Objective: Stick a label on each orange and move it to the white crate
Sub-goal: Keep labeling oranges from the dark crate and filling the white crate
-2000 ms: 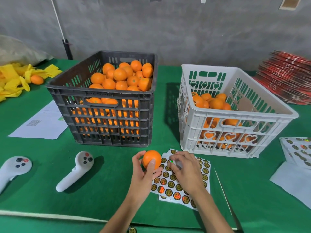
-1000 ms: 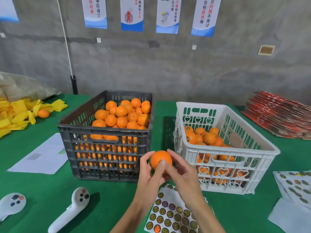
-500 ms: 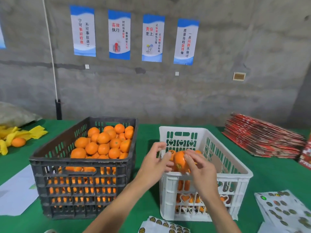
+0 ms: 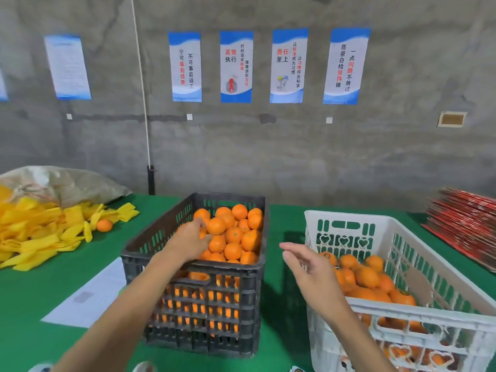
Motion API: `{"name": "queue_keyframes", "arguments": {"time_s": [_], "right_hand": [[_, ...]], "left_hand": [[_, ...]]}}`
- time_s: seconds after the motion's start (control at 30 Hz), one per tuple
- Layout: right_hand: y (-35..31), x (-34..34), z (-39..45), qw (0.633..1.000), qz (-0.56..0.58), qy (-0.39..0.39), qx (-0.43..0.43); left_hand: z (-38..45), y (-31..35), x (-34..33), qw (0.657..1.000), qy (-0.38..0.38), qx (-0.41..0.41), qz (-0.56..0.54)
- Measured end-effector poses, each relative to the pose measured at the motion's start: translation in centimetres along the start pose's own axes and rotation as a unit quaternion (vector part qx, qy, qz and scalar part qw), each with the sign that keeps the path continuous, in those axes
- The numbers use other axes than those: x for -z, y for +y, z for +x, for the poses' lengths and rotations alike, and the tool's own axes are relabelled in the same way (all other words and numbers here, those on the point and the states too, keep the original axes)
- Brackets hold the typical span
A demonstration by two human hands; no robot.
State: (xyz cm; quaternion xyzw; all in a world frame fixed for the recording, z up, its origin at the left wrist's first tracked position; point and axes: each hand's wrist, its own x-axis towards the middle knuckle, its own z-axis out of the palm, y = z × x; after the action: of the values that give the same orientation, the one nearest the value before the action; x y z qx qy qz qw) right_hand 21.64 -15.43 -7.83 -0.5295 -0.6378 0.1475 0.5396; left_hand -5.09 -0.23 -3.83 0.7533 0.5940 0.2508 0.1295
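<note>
dark crate (image 4: 204,299) left of white crate (image 4: 418,318)

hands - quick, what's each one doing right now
Left hand: open, reaching onto the oranges in the black crate, gripping none.
Right hand: open, empty.
</note>
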Motion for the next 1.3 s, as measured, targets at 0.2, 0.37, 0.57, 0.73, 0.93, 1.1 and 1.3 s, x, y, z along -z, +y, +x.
{"name": "queue_keyframes", "arguments": {"time_s": [0.2,0.37,0.57,0.73,0.93,1.1,1.3], "right_hand": [[-1.1,-6.2,4.5,0.992,-0.018,-0.122,0.027],[-1.2,-8.8,7.8,0.981,-0.090,-0.174,0.009],[-0.8,-9.7,9.3,0.946,-0.201,-0.254,-0.011],[-0.8,-9.8,9.2,0.949,-0.213,-0.232,-0.008],[-1.0,-9.6,8.9,0.952,-0.202,-0.231,-0.014],[-0.8,-9.7,8.6,0.959,-0.187,-0.214,-0.017],[-1.1,-8.8,6.9,0.992,-0.047,-0.117,-0.014]], "left_hand": [[2.9,-5.9,1.7,0.987,-0.118,0.102,0.037],[6.5,-7.8,0.4,0.967,-0.201,0.120,0.101],[10.7,-9.3,-1.6,0.903,-0.354,0.158,0.186],[12.3,-8.9,-2.6,0.925,-0.301,0.111,0.205],[11.9,-8.8,-2.1,0.932,-0.259,0.076,0.240],[11.1,-8.0,-2.8,0.926,-0.261,0.065,0.264],[9.4,-7.9,-0.6,0.948,-0.223,0.048,0.222]]}}
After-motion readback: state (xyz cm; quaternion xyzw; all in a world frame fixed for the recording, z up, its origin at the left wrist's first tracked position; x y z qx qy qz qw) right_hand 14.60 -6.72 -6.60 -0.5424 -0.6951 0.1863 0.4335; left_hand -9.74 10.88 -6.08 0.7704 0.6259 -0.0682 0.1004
